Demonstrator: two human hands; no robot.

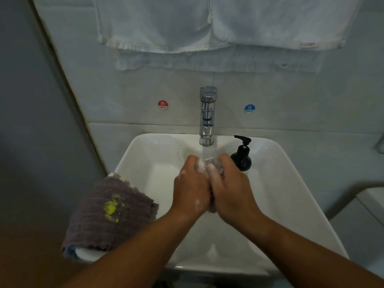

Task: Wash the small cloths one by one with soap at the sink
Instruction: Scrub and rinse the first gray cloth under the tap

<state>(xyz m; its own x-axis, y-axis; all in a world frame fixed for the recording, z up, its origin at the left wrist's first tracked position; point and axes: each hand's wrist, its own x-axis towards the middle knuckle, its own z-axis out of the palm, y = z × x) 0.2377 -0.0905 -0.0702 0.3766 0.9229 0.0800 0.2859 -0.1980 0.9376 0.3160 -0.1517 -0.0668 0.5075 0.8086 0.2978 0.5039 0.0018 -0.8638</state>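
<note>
I am counting one sink (291, 183), one tap (206, 117), one soap bottle (242, 156), two round stickers (red sticker (163, 104), blue sticker (249, 109)), two hands (left hand (191, 190), right hand (230, 190)) and one soapy cloth (212, 163). I am logging the stacked cloths (108, 213) as uncounted, their layers overlapping.

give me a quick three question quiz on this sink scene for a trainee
1. True or false: the left hand and right hand both hold a sudsy cloth under the running tap.
2. The black pump bottle stands: A at the sink's back right, B on its left rim, C on the floor.
3. What marks the folded purple cloth on the left rim?

Key: 1 true; 2 A; 3 a yellow stain.
</note>
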